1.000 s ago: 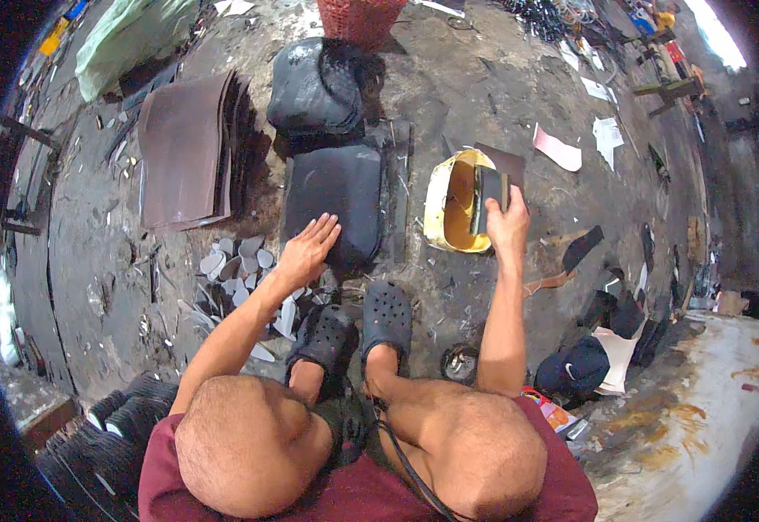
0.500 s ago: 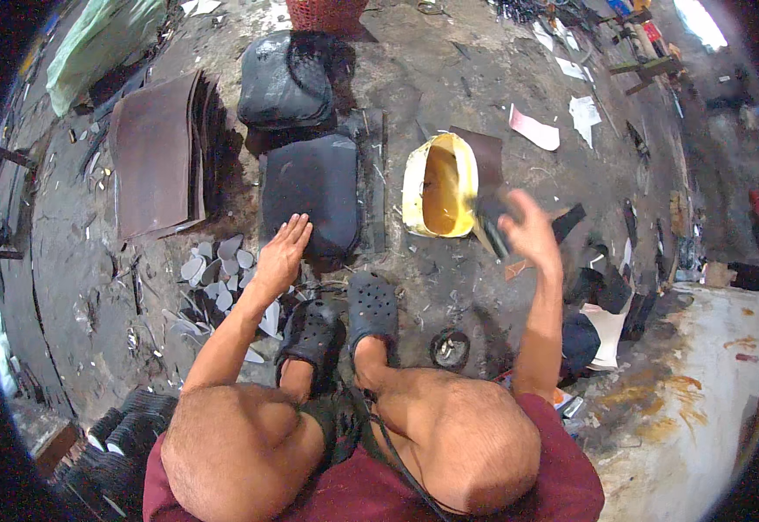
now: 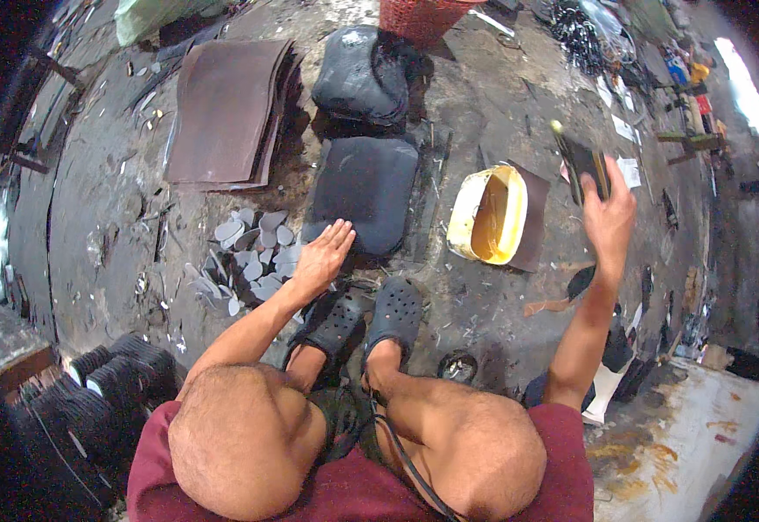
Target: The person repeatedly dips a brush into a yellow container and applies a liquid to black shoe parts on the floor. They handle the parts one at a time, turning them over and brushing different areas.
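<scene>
My left hand (image 3: pixel 323 259) lies flat, fingers stretched, on the near left edge of a dark, round-cornered pad (image 3: pixel 366 193). Over at the right, my right hand (image 3: pixel 610 216) is raised and closed around a dark, flat tool (image 3: pixel 587 170) with a yellowish tip; its exact kind is blurred. Between the hands stands a cut-open whitish container (image 3: pixel 464 217), smeared yellow and holding amber liquid that looks like glue. Under its right side lies a brown sheet (image 3: pixel 529 213). Left of the pad, small grey teardrop-shaped pieces (image 3: pixel 258 261) are heaped on the floor.
A stack of brown sheets (image 3: pixel 227 113) lies at the far left. Behind the pad sits a black, bulky bundle (image 3: pixel 358 78), with a red basket (image 3: pixel 427 19) beyond. Rows of black soles (image 3: pixel 110 383) are at the near left. A small round tin (image 3: pixel 458 367) stands beside my right foot.
My right hand has moved away from the container, rightward and farther out, with the dark tool still in it. My left hand stays on the pad. The whole view has shifted.
</scene>
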A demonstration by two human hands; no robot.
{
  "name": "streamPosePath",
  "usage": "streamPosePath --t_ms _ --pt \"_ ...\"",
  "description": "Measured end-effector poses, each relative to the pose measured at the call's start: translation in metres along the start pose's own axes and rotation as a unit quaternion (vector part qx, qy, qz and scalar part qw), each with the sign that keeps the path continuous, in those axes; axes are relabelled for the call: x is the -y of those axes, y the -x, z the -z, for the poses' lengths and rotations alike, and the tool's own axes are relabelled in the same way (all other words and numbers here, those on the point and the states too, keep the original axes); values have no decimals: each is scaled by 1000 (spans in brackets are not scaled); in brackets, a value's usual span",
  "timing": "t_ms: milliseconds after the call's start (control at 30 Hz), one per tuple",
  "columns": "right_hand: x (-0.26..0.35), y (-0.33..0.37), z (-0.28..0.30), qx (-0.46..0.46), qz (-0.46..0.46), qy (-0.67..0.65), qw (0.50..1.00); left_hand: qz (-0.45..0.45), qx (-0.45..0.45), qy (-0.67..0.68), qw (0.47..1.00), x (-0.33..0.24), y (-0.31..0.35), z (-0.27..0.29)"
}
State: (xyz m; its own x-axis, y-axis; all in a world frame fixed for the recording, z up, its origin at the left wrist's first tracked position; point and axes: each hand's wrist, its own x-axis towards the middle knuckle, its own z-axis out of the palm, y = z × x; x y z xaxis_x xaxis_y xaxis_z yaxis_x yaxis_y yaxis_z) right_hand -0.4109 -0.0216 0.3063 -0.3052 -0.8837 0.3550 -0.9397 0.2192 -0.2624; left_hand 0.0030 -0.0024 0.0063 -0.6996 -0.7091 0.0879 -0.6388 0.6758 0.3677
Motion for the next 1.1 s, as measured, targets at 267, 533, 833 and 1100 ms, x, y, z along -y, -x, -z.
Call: streamPosePath --t_ms 267,533,833,1100 --pt "113 -10 -200 262 -9 -372 890 2 -18 -10 1000 -9 -10 -8" --pt "153 65 -287 201 -71 -67 975 38 9 -31 999 -7 -3 -6" --pt "172 9 -303 300 118 -46 946 -24 9 -24 999 -22 -13 -1" --pt "236 64 -291 446 463 -21 766 31 46 18 998 -17 -12 -19"
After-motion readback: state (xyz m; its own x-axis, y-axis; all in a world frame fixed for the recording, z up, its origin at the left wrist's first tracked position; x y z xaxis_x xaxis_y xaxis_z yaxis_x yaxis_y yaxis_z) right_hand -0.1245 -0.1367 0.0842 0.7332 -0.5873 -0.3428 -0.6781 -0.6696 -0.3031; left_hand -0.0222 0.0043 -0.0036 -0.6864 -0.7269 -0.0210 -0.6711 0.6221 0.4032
